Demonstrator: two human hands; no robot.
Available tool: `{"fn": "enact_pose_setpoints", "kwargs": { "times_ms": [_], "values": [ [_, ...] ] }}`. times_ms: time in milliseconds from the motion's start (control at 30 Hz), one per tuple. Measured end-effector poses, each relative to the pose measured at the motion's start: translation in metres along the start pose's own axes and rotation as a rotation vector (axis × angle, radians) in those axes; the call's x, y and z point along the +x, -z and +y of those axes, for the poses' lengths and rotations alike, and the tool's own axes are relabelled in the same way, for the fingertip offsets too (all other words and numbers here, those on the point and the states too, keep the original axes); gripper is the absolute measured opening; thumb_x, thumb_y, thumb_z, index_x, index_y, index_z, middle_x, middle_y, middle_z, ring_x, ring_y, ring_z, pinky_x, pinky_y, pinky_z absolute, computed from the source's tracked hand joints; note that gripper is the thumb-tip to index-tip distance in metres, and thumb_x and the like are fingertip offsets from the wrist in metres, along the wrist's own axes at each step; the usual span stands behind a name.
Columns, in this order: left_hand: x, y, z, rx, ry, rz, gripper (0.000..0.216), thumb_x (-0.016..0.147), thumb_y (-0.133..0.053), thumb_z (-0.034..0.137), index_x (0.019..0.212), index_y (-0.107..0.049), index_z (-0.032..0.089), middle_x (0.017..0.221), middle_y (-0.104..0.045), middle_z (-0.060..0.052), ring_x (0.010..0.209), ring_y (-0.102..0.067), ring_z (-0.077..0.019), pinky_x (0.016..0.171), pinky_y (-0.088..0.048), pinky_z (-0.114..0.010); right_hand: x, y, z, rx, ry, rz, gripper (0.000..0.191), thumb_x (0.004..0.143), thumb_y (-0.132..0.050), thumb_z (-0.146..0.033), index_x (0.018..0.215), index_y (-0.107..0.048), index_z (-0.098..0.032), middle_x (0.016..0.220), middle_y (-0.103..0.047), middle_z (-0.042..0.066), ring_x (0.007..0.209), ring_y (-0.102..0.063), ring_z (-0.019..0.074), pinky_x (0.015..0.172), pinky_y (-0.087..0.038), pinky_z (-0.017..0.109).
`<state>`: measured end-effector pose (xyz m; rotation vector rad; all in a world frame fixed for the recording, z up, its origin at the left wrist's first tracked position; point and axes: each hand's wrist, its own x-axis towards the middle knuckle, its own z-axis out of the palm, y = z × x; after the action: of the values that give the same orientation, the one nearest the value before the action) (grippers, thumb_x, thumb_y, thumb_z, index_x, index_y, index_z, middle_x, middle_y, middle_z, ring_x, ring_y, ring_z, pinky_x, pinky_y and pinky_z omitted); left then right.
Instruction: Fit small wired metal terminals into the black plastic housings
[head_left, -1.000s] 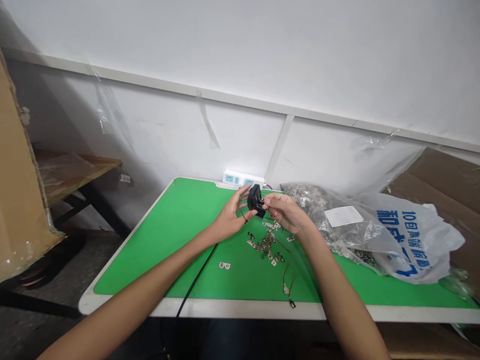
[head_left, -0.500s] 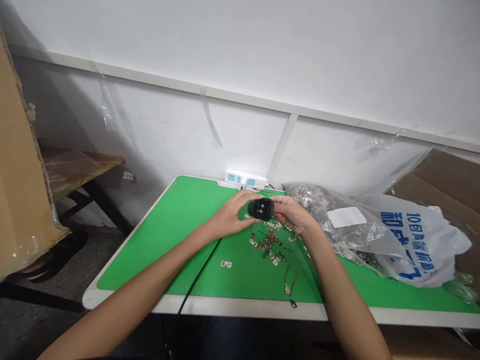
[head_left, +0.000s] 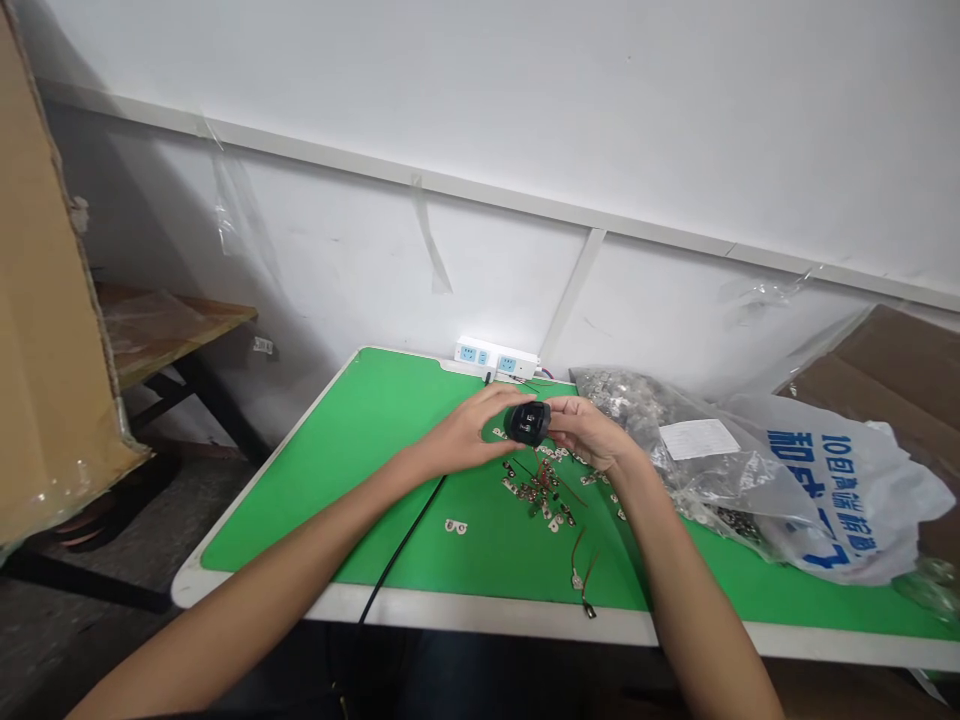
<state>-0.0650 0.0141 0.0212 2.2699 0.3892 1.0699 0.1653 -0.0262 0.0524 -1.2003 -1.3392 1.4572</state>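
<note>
In the head view both of my hands hold a black plastic housing (head_left: 528, 423) above the green table. Two small shiny metal pieces show in its end that faces me. My left hand (head_left: 474, 430) curves round its left side, fingers over the top and thumb below. My right hand (head_left: 589, 428) pinches its right edge; what else lies between those fingers is hidden. Just under the hands is a loose heap of small metal contact plates with thin wires (head_left: 541, 488). A separate contact plate (head_left: 456, 526) lies to the left, and a wired pair (head_left: 577, 580) sits near the front edge.
A white power strip (head_left: 496, 358) stands at the table's back edge. Clear bags of metal parts (head_left: 622, 395) and a printed white plastic bag (head_left: 840, 490) cover the right side. A black cable (head_left: 401, 550) crosses the front edge. Cardboard (head_left: 60, 300) stands at left.
The black housing has tilted slightly in my hands, so the metal pieces in its end show more plainly. Both hands keep their hold; the whole view has shifted a little.
</note>
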Motion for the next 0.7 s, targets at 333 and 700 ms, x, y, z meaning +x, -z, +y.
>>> {"fn": "enact_pose_setpoints", "kwargs": {
  "times_ms": [333,700],
  "values": [
    [0.0,-0.005,0.0,0.046,0.01,0.041,0.057,0.086,-0.084,0.036,0.137,-0.059,0.03,0.132,-0.064,-0.011,0.128,-0.06,-0.0322,0.11,-0.052,-0.057,0.006,0.0,0.008,0.047,-0.003,0.03,0.023,0.064,-0.088,-0.033,0.081,-0.076,-0.021,0.066,-0.062,-0.003,0.054,-0.042,0.008,0.049,-0.03,0.025],
    [-0.002,-0.009,-0.006,-0.066,0.12,0.107,0.067,0.079,-0.087,0.047,0.133,-0.055,0.025,0.134,-0.064,-0.013,0.125,-0.063,-0.0329,0.106,-0.055,-0.056,-0.002,-0.016,0.0,0.042,0.088,0.042,0.026,0.073,-0.084,-0.032,0.092,-0.069,-0.024,0.068,-0.07,-0.002,0.048,-0.041,0.008,0.047,-0.023,0.025]
  ]
}}
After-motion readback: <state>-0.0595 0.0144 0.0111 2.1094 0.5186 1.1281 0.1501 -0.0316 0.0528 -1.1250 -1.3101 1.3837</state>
